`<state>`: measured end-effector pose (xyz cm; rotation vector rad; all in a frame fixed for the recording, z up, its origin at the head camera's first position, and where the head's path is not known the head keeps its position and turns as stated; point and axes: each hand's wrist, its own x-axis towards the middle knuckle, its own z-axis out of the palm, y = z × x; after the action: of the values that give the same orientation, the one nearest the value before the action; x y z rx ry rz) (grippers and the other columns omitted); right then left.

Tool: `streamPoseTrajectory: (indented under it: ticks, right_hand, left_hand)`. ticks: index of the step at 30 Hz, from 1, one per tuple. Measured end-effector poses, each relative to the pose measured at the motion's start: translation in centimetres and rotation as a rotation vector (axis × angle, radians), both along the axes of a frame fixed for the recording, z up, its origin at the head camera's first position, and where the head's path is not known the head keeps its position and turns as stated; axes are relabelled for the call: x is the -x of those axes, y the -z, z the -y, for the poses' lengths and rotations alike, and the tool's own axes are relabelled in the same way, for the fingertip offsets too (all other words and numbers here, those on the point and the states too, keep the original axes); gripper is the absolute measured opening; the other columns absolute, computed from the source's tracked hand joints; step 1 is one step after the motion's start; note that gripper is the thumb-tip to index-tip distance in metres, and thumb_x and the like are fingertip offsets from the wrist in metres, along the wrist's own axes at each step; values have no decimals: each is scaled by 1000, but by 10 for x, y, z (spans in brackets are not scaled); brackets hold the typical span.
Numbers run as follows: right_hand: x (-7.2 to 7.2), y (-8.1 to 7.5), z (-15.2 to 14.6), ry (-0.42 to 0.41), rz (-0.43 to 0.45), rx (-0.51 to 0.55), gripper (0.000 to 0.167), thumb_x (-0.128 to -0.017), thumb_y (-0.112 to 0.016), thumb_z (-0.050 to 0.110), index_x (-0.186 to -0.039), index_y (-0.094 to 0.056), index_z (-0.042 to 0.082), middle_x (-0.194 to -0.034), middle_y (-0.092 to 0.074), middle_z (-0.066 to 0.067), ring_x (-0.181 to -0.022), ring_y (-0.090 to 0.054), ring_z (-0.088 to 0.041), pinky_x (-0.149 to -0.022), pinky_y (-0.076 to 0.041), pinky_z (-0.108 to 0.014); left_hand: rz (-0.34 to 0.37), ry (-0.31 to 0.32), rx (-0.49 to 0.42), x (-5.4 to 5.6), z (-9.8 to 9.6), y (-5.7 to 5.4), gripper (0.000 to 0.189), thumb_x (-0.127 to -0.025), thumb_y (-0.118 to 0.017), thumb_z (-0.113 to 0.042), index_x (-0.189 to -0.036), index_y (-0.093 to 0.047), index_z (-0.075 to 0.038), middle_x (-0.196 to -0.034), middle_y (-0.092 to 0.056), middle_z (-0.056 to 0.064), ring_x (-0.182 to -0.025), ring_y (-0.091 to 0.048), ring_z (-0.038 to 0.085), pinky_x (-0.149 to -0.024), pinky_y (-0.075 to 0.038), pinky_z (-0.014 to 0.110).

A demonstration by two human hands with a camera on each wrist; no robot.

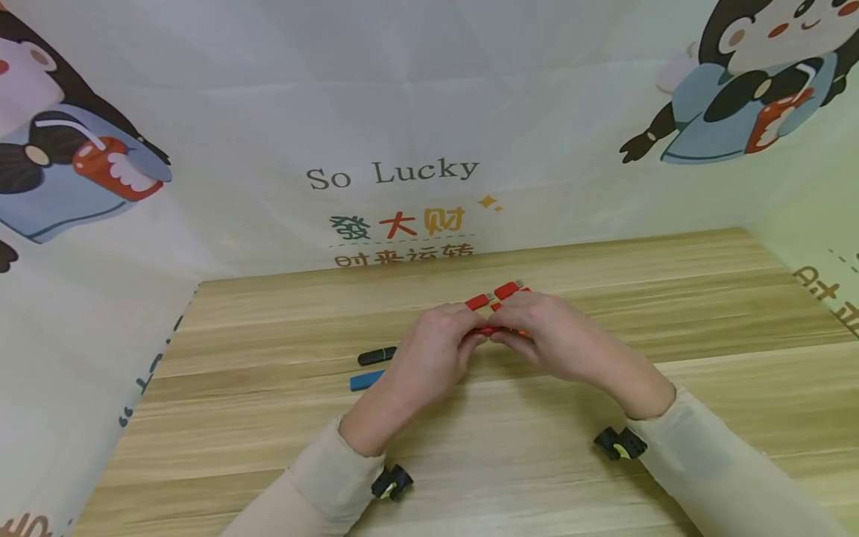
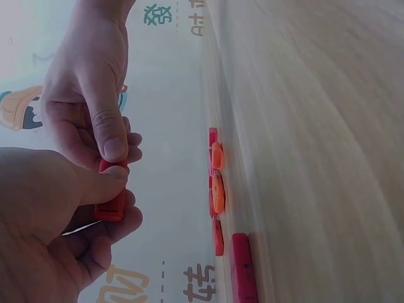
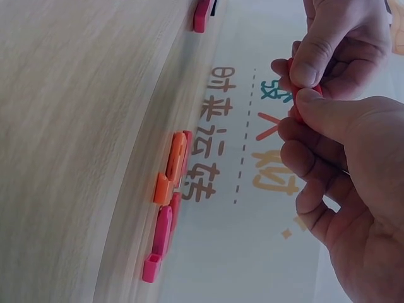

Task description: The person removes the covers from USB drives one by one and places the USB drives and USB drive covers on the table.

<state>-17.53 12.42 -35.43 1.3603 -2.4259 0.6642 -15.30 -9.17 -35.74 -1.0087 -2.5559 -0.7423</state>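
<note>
Both hands meet above the table, pinching one small red USB stick (image 2: 112, 207) between them. My left hand (image 1: 436, 347) grips one end with thumb and fingers, and my right hand (image 1: 557, 335) pinches the other. Fingers cover much of the stick, and no metal plug shows on it. Just beyond the hands lie a red USB stick (image 1: 508, 289) with its metal plug bare and a second red one (image 1: 478, 302). Orange pieces (image 3: 177, 154) and a pink piece (image 3: 162, 230) lie close together on the table in the right wrist view.
Left of the left hand lie a black stick (image 1: 377, 356) and a blue stick (image 1: 365, 380), partly hidden by that hand. A small pink cap-like piece (image 3: 151, 267) lies at the row's end. A printed cloth wall (image 1: 403, 112) stands behind the wooden table (image 1: 268, 447).
</note>
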Motion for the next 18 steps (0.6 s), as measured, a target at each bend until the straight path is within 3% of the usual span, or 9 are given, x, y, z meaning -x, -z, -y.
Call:
streamPoseTrajectory:
  ticks: [18]
  right_hand:
    - [-1, -3, 0, 44, 42, -22, 11, -94, -81, 5, -105, -80, 6, -98, -74, -2, -88, -68, -15, -80, -59, -34]
  left_hand:
    - [-2, -36, 3, 0, -1, 1, 5, -99, -76, -6, -103, -80, -6, -99, -77, 5, -93, -73, 20, -87, -60, 36]
